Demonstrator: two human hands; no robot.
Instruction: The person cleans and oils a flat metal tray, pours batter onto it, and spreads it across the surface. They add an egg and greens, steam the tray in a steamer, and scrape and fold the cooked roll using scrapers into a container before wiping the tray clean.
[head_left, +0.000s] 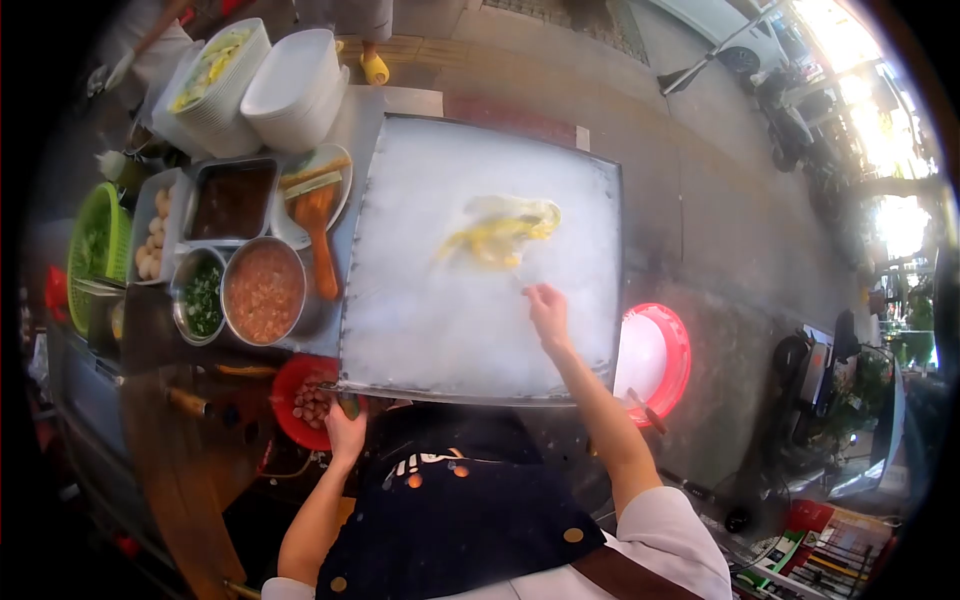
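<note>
Over the right half of a wide pale flat surface [430,320] is my right hand [547,315], its fingers pinched together just below a patch of yellow and whitish egg-like food [495,238]. Whatever lies between those fingertips is too small and blurred to name. My left hand [346,428] is closed around a greenish handle [349,405] at the surface's lower left corner, beside a red bowl [290,400] of small brownish pieces. The far end of the handle is hard to make out.
Left of the surface are a bowl of pinkish filling [263,290], chopped greens [202,300], a tray of dark sauce [232,200], eggs [152,240], a wooden spatula [318,235] and stacked white containers [292,85]. A red-rimmed tub [683,350] stands at right.
</note>
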